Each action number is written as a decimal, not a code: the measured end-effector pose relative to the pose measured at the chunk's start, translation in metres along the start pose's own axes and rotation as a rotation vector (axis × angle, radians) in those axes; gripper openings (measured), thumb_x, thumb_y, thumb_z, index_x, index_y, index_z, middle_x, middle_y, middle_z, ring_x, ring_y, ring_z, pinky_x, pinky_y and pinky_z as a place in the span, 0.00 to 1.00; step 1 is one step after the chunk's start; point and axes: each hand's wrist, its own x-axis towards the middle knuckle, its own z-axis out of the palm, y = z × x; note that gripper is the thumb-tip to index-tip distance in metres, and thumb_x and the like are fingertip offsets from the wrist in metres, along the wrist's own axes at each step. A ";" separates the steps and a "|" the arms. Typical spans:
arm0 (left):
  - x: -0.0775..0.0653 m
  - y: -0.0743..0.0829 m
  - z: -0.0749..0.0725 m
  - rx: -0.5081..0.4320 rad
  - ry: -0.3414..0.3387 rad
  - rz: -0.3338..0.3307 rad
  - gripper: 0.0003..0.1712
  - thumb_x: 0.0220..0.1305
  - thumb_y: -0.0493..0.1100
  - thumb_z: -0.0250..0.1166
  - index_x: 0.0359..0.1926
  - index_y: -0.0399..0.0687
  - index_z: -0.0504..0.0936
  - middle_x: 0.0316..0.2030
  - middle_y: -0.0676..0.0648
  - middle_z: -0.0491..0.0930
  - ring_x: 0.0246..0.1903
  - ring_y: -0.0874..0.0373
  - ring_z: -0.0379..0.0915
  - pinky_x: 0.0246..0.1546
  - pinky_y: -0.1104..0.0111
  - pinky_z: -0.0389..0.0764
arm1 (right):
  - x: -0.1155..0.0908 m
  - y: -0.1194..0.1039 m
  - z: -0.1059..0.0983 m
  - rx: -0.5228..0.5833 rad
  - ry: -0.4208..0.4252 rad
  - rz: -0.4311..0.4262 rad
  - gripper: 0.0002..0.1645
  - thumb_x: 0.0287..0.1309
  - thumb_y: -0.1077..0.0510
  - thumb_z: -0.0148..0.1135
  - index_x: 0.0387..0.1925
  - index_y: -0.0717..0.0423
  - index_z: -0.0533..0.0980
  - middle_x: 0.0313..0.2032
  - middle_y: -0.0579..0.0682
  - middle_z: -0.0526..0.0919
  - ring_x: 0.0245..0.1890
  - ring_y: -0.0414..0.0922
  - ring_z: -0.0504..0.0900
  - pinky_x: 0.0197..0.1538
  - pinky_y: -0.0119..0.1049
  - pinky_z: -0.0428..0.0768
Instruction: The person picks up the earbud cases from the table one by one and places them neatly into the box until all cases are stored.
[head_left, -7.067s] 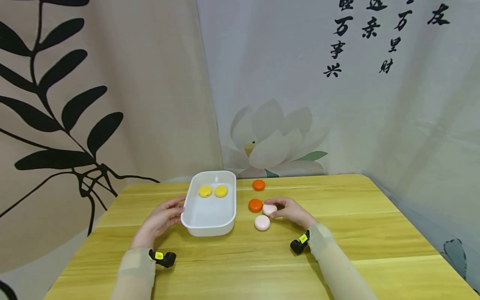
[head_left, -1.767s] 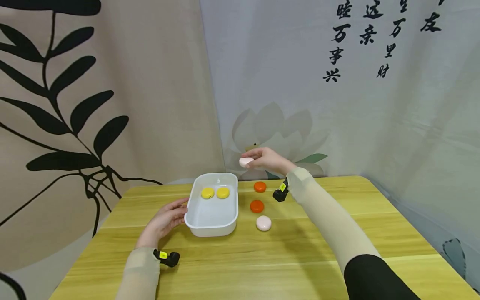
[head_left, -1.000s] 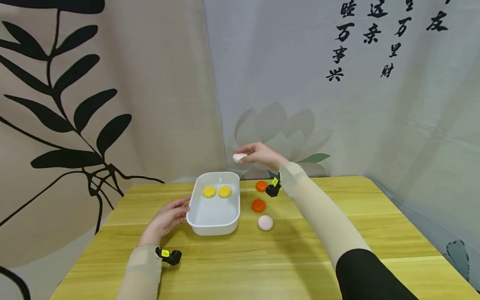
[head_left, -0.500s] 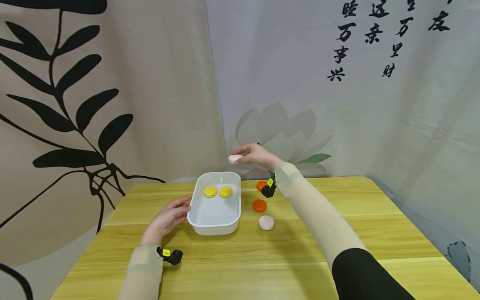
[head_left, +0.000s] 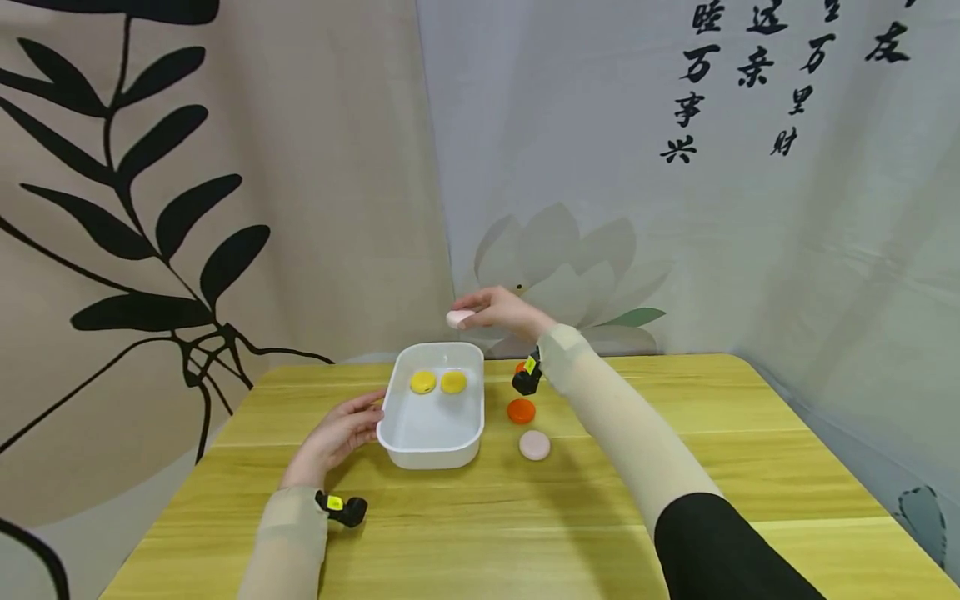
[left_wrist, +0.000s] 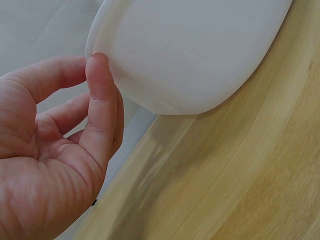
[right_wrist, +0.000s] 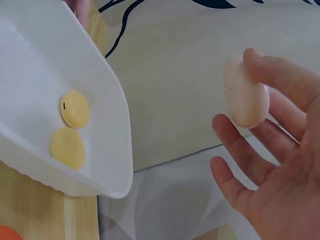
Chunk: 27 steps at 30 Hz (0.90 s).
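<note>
In the head view, my right hand (head_left: 498,310) is raised above the far end of the white plastic tub (head_left: 431,458). It pinches a pale pink round disc (head_left: 459,318) between thumb and fingers; in the right wrist view this disc (right_wrist: 246,95) has rounded edges and a thin line on its face. My left hand (head_left: 341,435) holds the tub by its left rim, its fingertips (left_wrist: 99,75) at the rim in the left wrist view. Two yellow discs (head_left: 423,382) lie side by side inside the tub, towards its far end.
On the wooden table (head_left: 435,533), right of the tub, sit an orange disc (head_left: 521,411) and a second pale pink disc (head_left: 535,445). Another orange disc (head_left: 520,367) is mostly hidden behind the right wrist camera (head_left: 528,377). A printed curtain (head_left: 337,208) hangs behind the table.
Since the oldest frame, my right hand has lifted a pink disc off the table and raised it. Over the last second it has drifted left, over the tub's far end. The left hand stays at the rim.
</note>
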 end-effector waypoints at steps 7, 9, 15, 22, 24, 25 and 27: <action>0.000 -0.002 -0.002 0.013 0.013 0.004 0.33 0.70 0.34 0.56 0.71 0.31 0.56 0.46 0.39 0.74 0.37 0.57 0.77 0.41 0.68 0.81 | 0.012 0.002 0.011 -0.024 -0.010 -0.006 0.24 0.55 0.55 0.70 0.55 0.52 0.79 0.52 0.48 0.81 0.50 0.45 0.77 0.55 0.37 0.76; 0.001 -0.002 -0.002 0.016 0.021 0.001 0.33 0.69 0.34 0.57 0.71 0.32 0.56 0.47 0.38 0.73 0.37 0.57 0.77 0.40 0.68 0.81 | 0.014 0.002 0.013 -0.012 -0.014 -0.005 0.25 0.54 0.55 0.71 0.55 0.53 0.80 0.52 0.48 0.81 0.50 0.45 0.77 0.54 0.37 0.76; 0.002 -0.002 0.002 -0.004 0.034 -0.007 0.32 0.69 0.33 0.56 0.71 0.32 0.58 0.49 0.34 0.71 0.36 0.56 0.76 0.38 0.69 0.81 | 0.018 0.003 0.020 -0.006 -0.007 -0.023 0.25 0.54 0.56 0.71 0.55 0.53 0.80 0.52 0.48 0.81 0.50 0.44 0.77 0.54 0.36 0.76; 0.002 -0.003 0.003 0.004 0.038 -0.014 0.32 0.69 0.32 0.55 0.71 0.33 0.58 0.50 0.33 0.71 0.35 0.56 0.77 0.37 0.70 0.81 | 0.021 0.004 0.027 0.006 -0.031 -0.039 0.25 0.55 0.57 0.69 0.56 0.55 0.79 0.52 0.49 0.81 0.51 0.45 0.77 0.56 0.38 0.75; 0.001 -0.003 0.003 0.008 0.033 -0.010 0.32 0.69 0.33 0.55 0.71 0.32 0.57 0.50 0.33 0.71 0.35 0.56 0.77 0.37 0.70 0.81 | 0.022 0.005 0.028 0.024 -0.036 -0.037 0.25 0.55 0.57 0.69 0.56 0.55 0.79 0.52 0.49 0.81 0.51 0.45 0.77 0.56 0.39 0.75; 0.001 -0.003 0.003 0.008 0.030 -0.009 0.32 0.69 0.33 0.55 0.71 0.32 0.57 0.50 0.32 0.71 0.35 0.56 0.77 0.37 0.70 0.81 | 0.023 0.006 0.029 0.034 -0.037 -0.036 0.25 0.56 0.58 0.69 0.56 0.55 0.79 0.52 0.48 0.81 0.51 0.45 0.77 0.57 0.40 0.75; 0.001 -0.002 0.003 0.004 0.030 -0.009 0.32 0.69 0.32 0.55 0.71 0.32 0.57 0.50 0.32 0.71 0.35 0.56 0.77 0.37 0.70 0.81 | 0.024 0.007 0.030 0.051 -0.035 -0.030 0.25 0.55 0.58 0.69 0.56 0.55 0.79 0.52 0.48 0.81 0.51 0.45 0.77 0.57 0.41 0.75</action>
